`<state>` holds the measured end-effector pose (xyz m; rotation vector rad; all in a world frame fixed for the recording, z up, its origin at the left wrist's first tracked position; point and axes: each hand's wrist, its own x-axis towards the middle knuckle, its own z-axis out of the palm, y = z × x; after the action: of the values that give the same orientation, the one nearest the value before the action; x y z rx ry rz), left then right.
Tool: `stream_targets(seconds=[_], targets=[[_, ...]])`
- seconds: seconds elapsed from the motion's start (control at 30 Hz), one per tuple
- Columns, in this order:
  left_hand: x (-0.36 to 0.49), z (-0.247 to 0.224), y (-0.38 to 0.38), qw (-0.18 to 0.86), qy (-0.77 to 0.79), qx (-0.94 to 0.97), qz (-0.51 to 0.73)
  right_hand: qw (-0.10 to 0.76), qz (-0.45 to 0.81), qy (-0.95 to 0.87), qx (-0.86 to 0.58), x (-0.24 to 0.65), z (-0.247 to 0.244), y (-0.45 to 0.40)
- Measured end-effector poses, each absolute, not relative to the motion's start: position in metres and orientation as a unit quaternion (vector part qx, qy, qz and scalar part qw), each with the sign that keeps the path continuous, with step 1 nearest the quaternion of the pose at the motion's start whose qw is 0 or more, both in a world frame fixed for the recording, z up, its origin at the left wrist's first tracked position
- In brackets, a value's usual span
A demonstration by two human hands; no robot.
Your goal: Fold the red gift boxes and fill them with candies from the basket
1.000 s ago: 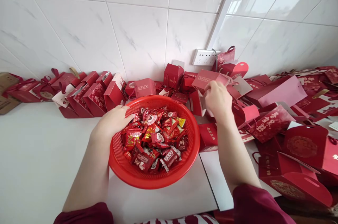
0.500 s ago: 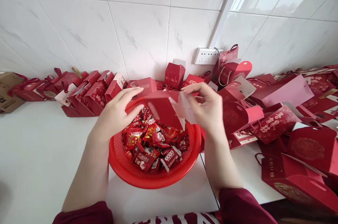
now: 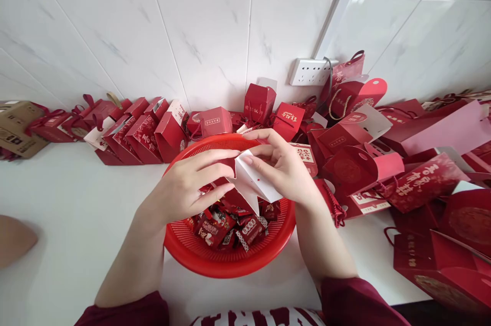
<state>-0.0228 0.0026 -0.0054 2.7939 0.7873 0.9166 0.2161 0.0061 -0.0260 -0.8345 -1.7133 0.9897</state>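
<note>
Over a red plastic basket [image 3: 230, 268] of wrapped sweets [image 3: 215, 229], a small red-and-white paper box [image 3: 255, 182] is held between both hands, its white flaps spread. My right hand [image 3: 278, 165] pinches a white flap between thumb and fingers. My left hand [image 3: 192, 180] has its fingers around the red side of the box, the fingertips close to the white edge. The hands and the box hide the basket's upper middle part.
Red gift boxes [image 3: 143, 136] stand in a row along the tiled wall at the left, beside a brown carton [image 3: 23, 129]. Many red boxes and bags [image 3: 356, 172] crowd the right. A power strip [image 3: 312, 72] is on the wall. Part of another person's arm [image 3: 15, 241] shows at the left edge.
The box has turned, so its white flaps now face up. My left fingers have closed in on it. The view has shifted slightly, and another person's arm has appeared at the left.
</note>
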Motion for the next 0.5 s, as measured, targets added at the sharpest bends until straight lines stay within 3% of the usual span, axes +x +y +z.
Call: stream_targets(seconds=[0.23, 0.37, 0.5], targets=[[-0.024, 0.001, -0.002, 0.083, 0.31, 0.9, 0.294, 0.355, 0.389, -0.806, -0.27, 0.227, -0.014, -0.001], [-0.032, 0.004, -0.001, 0.088, 0.368, 0.887, 0.265, 0.342, 0.326, -0.843, -0.259, 0.227, -0.014, -0.001], [-0.043, 0.007, -0.001, 0.101, 0.402, 0.869, 0.271, 0.389, 0.236, -0.844, -0.283, 0.226, -0.016, 0.003]])
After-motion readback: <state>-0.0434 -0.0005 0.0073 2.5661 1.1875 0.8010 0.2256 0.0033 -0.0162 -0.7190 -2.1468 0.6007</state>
